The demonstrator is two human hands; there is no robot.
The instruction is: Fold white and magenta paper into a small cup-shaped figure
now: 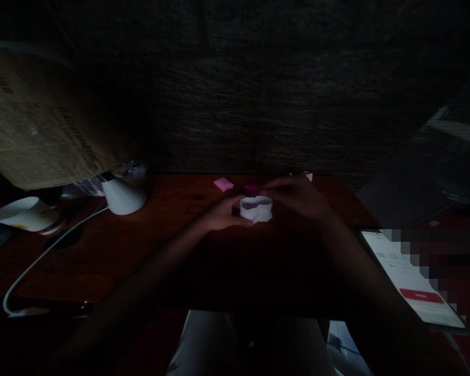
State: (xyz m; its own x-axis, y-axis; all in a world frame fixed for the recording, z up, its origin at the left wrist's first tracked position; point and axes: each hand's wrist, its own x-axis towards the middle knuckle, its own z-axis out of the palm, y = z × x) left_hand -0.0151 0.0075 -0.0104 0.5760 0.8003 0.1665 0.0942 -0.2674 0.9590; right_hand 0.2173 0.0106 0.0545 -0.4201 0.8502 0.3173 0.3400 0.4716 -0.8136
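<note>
My left hand (227,213) curls round the left side of a small white open-topped piece with a wavy, pinched-in rim (256,210). Its thumb is at the front and its fingers are at the back. My right hand (293,196) is behind and to the right of the white piece. Its thumb and fingertips come together at the right end of a small magenta piece (252,188). Darkness blurs the exact contact there. A flat light-pink piece (223,184) lies on the table to the left of the magenta one.
The dark wooden table (168,230) meets a rough wall. At left stand a paper cup (27,214), a white cone-shaped object (123,197) with a cable, and a large printed cardboard piece (43,120). A phone (411,277) lies at right; a pale scrap (307,176) sits behind my right hand.
</note>
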